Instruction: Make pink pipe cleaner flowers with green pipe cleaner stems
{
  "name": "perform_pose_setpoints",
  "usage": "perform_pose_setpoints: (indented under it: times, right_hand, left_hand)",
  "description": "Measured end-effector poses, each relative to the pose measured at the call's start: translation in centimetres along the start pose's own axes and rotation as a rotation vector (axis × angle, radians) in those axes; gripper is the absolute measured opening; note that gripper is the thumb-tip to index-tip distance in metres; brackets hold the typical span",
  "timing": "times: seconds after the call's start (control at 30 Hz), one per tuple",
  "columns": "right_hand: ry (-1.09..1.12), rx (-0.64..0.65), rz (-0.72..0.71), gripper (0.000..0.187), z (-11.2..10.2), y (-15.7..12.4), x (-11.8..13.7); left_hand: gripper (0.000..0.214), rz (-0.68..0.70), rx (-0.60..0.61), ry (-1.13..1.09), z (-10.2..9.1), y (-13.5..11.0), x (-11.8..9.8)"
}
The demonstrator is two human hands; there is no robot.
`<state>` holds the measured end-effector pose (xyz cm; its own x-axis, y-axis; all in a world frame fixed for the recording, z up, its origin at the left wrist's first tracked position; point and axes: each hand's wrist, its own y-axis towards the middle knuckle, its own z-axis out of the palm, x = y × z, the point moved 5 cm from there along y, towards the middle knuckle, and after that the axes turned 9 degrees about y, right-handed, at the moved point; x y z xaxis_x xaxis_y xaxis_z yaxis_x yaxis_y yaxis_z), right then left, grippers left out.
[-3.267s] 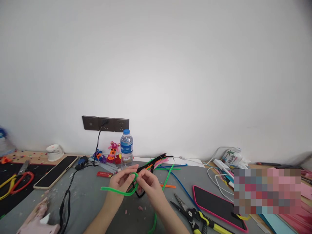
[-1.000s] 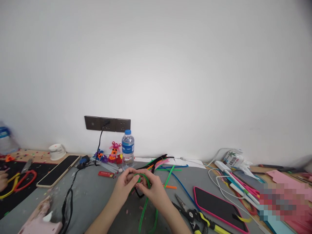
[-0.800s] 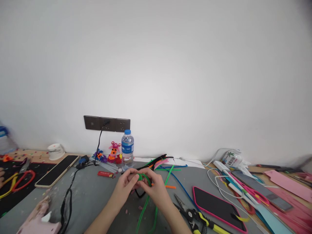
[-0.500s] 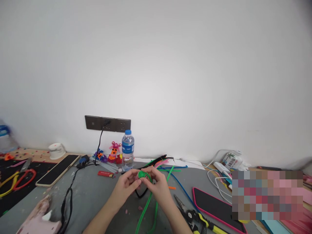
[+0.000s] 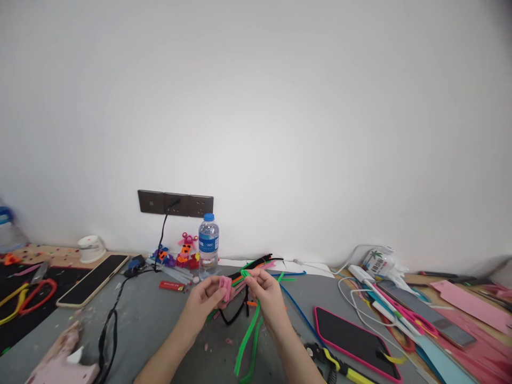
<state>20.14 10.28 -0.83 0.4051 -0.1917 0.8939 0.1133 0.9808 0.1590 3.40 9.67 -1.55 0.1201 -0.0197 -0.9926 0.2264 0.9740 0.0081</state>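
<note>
Bundle (image 5: 226, 288), pink, pinched by left hand (image 5: 202, 303) in front of bottle (image 5: 208, 246); green stem (image 5: 247, 337) pinched at curl by right hand (image 5: 267, 296), likely against unwinding.

I see a white wall (image 5: 280, 128), brightest toward twelve o'clock. A dark socket panel (image 5: 183, 206) sits at nine, grey tabletop (image 5: 142, 330) at six.

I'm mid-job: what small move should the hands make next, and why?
Probably bring the green loop in the right hand across to the pink coil in the left hand: both pieces are pinched between thumb and fingers, in plain view, and a gap separates them.
</note>
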Motion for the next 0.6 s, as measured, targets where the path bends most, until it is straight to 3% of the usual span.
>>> perform_pose_setpoints:
  times: [0.37,0.6]
  right_hand:
    - [0.021,0.032,0.009,0.042,0.1,0.1,-0.5]
    - [0.024,0.071,0.015,0.038,0.1,0.1,-1.1]
  left_hand:
    - [0.039,-0.007,0.109,-0.123,0.9,0.0,0.4]
    - [0.052,-0.068,0.072,-0.144,1.1,-0.2,0.3]
